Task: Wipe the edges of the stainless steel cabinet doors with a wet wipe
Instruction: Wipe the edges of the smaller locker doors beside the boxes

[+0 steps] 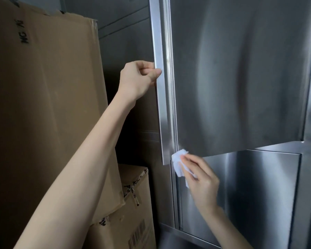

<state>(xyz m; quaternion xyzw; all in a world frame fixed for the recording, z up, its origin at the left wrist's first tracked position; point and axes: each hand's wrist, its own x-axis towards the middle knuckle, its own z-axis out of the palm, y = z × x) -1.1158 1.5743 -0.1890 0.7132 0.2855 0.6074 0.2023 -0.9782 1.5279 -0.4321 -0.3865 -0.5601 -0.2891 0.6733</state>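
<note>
An upper stainless steel cabinet door (241, 78) stands swung open towards me. My left hand (138, 78) grips its vertical left edge (162, 105), thumb on the front of the strip. My right hand (201, 178) pinches a crumpled white wet wipe (179, 163) and presses it against the door's lower left corner, where the bottom edge begins. Beneath it sits a lower stainless steel door (250, 194), closed.
A tall cardboard box (43, 105) stands close on the left, with a smaller taped box (131, 212) below it beside the cabinet. A grey tiled wall (124, 33) lies behind the open door. The gap between the boxes and the cabinet is narrow.
</note>
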